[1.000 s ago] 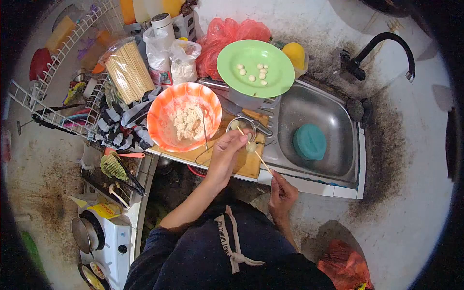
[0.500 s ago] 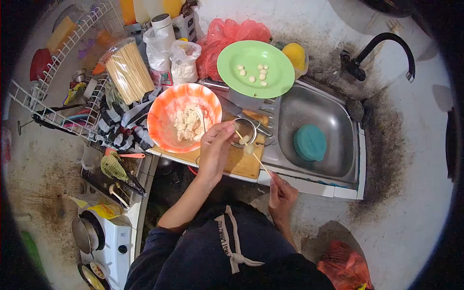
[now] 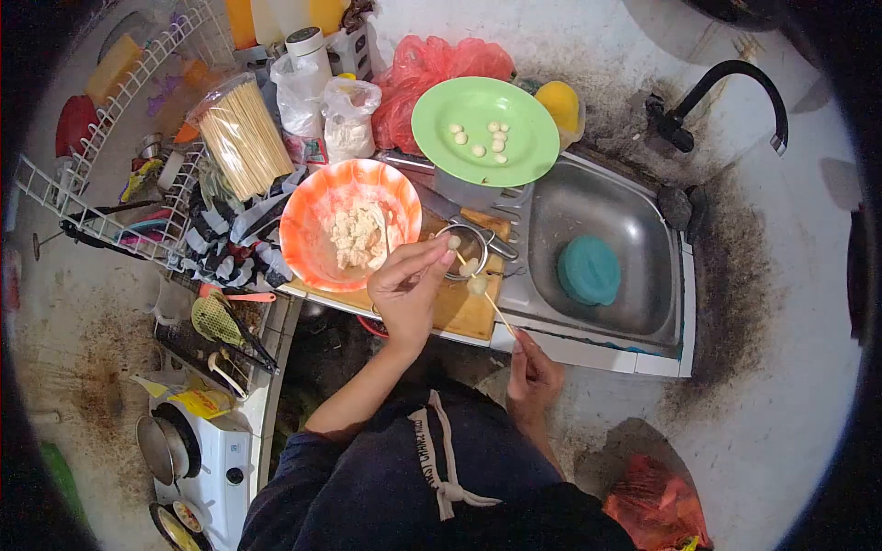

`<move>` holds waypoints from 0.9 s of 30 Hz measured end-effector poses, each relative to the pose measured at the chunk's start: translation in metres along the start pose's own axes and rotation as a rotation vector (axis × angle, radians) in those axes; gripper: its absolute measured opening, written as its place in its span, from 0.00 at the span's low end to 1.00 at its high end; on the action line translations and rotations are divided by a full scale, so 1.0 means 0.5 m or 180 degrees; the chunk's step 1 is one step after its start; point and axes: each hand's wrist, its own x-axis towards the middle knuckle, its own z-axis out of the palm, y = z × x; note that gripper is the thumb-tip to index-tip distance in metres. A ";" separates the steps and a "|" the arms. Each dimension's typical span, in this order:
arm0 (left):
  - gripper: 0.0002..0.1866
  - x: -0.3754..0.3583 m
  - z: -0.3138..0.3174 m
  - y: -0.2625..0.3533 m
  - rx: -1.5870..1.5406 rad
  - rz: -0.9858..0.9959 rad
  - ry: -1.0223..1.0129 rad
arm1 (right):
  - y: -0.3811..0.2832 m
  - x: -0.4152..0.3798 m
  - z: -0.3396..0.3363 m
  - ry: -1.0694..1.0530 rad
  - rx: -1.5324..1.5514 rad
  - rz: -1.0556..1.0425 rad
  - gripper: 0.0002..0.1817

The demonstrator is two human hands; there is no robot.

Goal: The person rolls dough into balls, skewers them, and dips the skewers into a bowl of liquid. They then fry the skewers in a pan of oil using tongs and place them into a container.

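My right hand (image 3: 534, 375) is closed around the lower end of a thin wooden skewer (image 3: 500, 315), which slants up to the left. Two pale dough balls (image 3: 476, 285) are threaded along it. At its upper tip, the thumb and fingers of my left hand (image 3: 409, 292) pinch another small dough ball (image 3: 454, 242). Behind the skewer, a small metal strainer or cup (image 3: 482, 242) rests on a wooden cutting board (image 3: 464, 317). To the left, an orange and white bowl (image 3: 301, 225) holds crumbly dough and a spoon. Several dough balls lie on a green plate (image 3: 446, 110).
A steel sink (image 3: 551, 216) with a teal container (image 3: 589, 271) is on the right under a black faucet (image 3: 726, 78). Packed skewers (image 3: 244, 138), a bag of white powder (image 3: 349, 124) and a dish rack (image 3: 101, 133) stand at the back left. A stove (image 3: 220, 477) is lower left.
My left fingers have shifted slightly left and opened out around the skewer's tip, where a dough ball now shows. My right hand and the skewer have barely moved.
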 end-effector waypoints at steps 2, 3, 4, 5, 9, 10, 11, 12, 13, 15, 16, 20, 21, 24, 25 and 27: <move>0.08 0.000 0.004 0.003 -0.0034 0.0168 0.0006 | -0.004 -0.003 0.001 -0.0048 -0.0095 0.0002 0.12; 0.08 0.000 0.003 0.004 -0.0032 0.0167 0.0007 | 0.000 -0.004 0.003 -0.0049 -0.0095 0.0003 0.12; 0.07 0.001 0.001 0.005 0.0078 0.0016 -0.0058 | 0.008 -0.005 0.007 0.0000 0.0086 -0.0002 0.12; 0.07 0.001 -0.001 0.005 0.0187 -0.0136 -0.0123 | 0.013 -0.005 0.009 0.0051 0.0265 -0.0007 0.13; 0.11 0.011 -0.004 0.002 -0.0462 -0.0411 -0.0102 | 0.009 0.007 -0.006 -0.0032 -0.0047 -0.0510 0.13; 0.14 0.015 -0.005 0.002 -0.0947 -0.0707 -0.0085 | 0.011 0.009 -0.006 -0.0062 -0.0092 -0.0657 0.11; 0.17 0.018 -0.005 0.003 -0.1432 -0.1000 -0.0064 | 0.013 0.010 -0.005 -0.0096 -0.0137 -0.0807 0.10; 0.17 0.023 -0.007 0.007 -0.1431 -0.0996 -0.0060 | 0.016 0.009 -0.006 -0.0101 -0.0134 -0.0809 0.10; 0.20 0.028 -0.007 0.014 -0.1506 -0.1315 -0.0132 | 0.020 0.006 -0.008 -0.0135 -0.0132 -0.0791 0.10; 0.24 0.035 -0.005 0.024 -0.1584 -0.1633 -0.0214 | 0.021 0.010 -0.012 -0.0160 -0.0132 -0.0777 0.09; 0.27 0.037 -0.005 0.027 -0.1804 -0.1898 -0.0205 | 0.017 0.015 -0.015 -0.0156 -0.0135 -0.0869 0.10; 0.33 0.034 -0.004 0.030 -0.2244 -0.2292 -0.0181 | 0.008 0.021 -0.020 -0.0126 -0.0273 -0.1032 0.10; 0.33 0.031 -0.003 0.031 -0.2242 -0.2292 -0.0183 | 0.010 0.019 -0.019 -0.0125 -0.0272 -0.1031 0.10; 0.33 0.024 0.000 0.035 -0.2306 -0.2347 -0.0218 | 0.018 0.013 -0.015 -0.0069 -0.0260 -0.0922 0.10; 0.33 0.023 0.002 0.038 -0.2303 -0.2362 -0.0235 | 0.018 0.014 -0.015 -0.0022 -0.0243 -0.0989 0.11; 0.34 0.020 0.007 0.043 -0.2297 -0.2386 -0.0256 | 0.015 0.015 -0.014 0.0031 -0.0228 -0.1049 0.11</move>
